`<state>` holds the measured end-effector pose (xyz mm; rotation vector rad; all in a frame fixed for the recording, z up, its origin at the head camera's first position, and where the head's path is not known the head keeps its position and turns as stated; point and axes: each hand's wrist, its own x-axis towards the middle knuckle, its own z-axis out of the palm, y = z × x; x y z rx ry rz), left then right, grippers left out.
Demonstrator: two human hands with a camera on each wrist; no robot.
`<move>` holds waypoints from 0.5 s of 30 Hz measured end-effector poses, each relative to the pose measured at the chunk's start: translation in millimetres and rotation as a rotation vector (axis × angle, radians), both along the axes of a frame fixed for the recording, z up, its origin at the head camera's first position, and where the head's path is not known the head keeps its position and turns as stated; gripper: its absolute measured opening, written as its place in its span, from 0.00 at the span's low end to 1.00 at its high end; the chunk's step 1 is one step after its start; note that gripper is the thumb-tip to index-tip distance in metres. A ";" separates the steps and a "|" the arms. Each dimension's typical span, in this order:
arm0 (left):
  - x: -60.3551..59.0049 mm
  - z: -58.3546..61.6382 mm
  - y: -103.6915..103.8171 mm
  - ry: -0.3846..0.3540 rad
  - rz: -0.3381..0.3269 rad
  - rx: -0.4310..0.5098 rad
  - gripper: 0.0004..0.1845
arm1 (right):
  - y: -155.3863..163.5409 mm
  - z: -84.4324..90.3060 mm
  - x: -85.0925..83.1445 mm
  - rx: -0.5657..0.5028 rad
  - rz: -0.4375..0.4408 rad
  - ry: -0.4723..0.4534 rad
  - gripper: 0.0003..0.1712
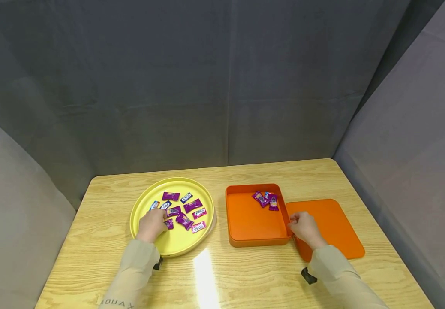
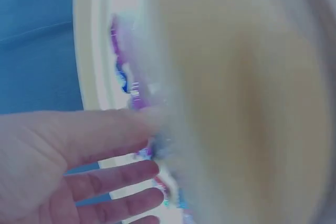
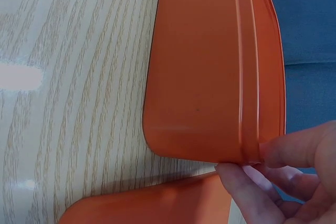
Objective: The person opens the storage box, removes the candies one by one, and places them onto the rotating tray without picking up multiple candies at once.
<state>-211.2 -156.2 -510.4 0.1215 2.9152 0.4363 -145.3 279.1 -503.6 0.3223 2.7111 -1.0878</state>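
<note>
A round yellow tray (image 1: pixel 176 243) on the left holds several purple and blue wrapped candies (image 1: pixel 185 210). My left hand (image 1: pixel 151 224) reaches into it with fairly straight fingers (image 2: pixel 121 179) touching the candies (image 2: pixel 131 90) near the front; that wrist view is blurred, and no grip shows. To the right stands an open orange box (image 1: pixel 249 216) with a few purple candies (image 1: pixel 266 199) in its far right corner. My right hand (image 1: pixel 301 226) pinches the box's near right corner (image 3: pixel 205 77) between thumb and fingers (image 3: pixel 247 187). The orange lid (image 1: pixel 334 227) lies flat beside the box.
Everything sits on a light wooden table (image 1: pixel 245 274) enclosed by grey cloth walls (image 1: pixel 222 86) at the back and both sides. The lid (image 3: pixel 147 205) slips partly under the box's right edge. A bright light reflection lies on the wood between tray and box.
</note>
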 end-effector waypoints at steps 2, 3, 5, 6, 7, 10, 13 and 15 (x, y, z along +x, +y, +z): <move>-1.4 5.4 1.0 0.026 -0.004 0.010 0.13 | -0.3 0.3 0.2 0.000 -0.002 -0.001 0.16; -2.4 8.0 1.8 0.048 -0.012 0.013 0.16 | -0.5 0.3 0.2 0.000 -0.004 -0.003 0.16; -4.8 13.0 4.2 0.093 -0.033 0.015 0.24 | -0.7 -0.3 0.0 -0.001 -0.010 -0.005 0.16; -6.0 15.5 5.7 0.115 -0.045 0.024 0.28 | -0.9 -0.3 0.0 -0.003 -0.012 -0.007 0.16; -7.3 17.9 7.5 0.137 -0.059 0.032 0.32 | -1.2 -0.4 -0.1 -0.004 -0.013 -0.008 0.16; -11.8 24.8 14.8 0.188 -0.094 0.078 0.36 | -1.2 -1.3 -0.8 -0.009 -0.019 -0.013 0.17; -17.5 30.4 25.9 0.230 -0.135 0.118 0.40 | -1.2 -1.5 -0.8 -0.006 -0.017 -0.010 0.17; -21.6 32.7 35.8 0.247 -0.158 0.139 0.41 | -1.0 -1.6 -0.8 -0.007 -0.019 -0.010 0.17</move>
